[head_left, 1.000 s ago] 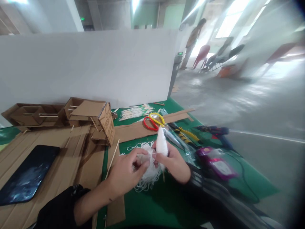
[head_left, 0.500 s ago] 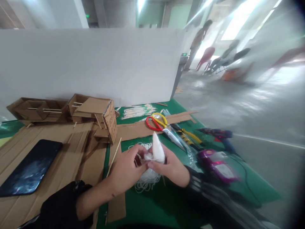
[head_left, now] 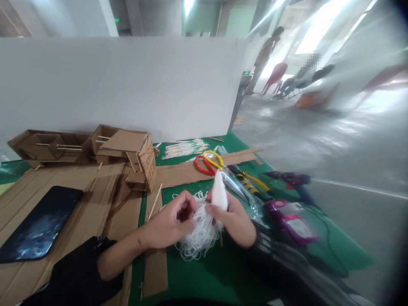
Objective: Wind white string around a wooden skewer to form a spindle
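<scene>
Cone (head_left: 219, 193), wht + fuzzy, tip up, pinched in R hand (head_left: 235, 217); lower part partly hidden. L hand (head_left: 174, 221) curled by tangled wht yarn (head_left: 200, 240), can't tell if gripping.

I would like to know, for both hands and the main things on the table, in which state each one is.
left hand: fingers curled beside the white string; grip on a strand unclear
right hand: closed around the white cone
white cone: pointed tip up
white string: loose heap of loops
scissors: lying down, blades partly hidden
phone: lying flat, dark side up
thin sticks: loose pile
cardboard model: standing, left part open-topped
</scene>
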Demonstrator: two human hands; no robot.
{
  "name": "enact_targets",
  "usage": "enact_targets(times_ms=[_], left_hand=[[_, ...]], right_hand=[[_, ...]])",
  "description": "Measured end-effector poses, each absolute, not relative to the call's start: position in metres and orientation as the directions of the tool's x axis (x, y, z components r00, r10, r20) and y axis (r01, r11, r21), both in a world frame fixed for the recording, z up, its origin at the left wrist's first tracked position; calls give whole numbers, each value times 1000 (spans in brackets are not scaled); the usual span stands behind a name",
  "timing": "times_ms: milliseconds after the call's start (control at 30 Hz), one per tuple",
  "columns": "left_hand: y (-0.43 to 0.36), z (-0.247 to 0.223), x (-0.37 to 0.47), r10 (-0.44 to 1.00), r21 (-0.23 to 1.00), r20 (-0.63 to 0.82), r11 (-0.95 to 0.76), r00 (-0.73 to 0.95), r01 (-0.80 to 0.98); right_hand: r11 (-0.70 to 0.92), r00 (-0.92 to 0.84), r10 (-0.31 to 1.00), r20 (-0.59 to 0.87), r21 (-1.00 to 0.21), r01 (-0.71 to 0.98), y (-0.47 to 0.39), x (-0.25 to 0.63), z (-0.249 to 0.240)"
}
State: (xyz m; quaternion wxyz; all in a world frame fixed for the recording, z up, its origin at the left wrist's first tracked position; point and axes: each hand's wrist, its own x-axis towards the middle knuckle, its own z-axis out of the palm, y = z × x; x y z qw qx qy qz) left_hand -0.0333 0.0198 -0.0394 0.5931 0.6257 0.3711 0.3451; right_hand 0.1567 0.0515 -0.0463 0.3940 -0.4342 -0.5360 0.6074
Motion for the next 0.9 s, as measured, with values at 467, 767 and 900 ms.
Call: enact_targets(times_ms=[467, 767, 900], left_hand=[[26, -51, -32, 953, 962, -72, -11, 293, 272], [22, -52, -36, 891, 635, 425, -420, 161, 648], [15, -48, -34, 762, 411, 553, -600, 336, 686]], right_hand=[[-24, -507, 861, -39, -999, 35, 50, 161, -54], [25, -526, 850, 5, -999, 31, 49, 161, -54], [72, -445, 895, 35, -995, 66, 50, 160, -54]])
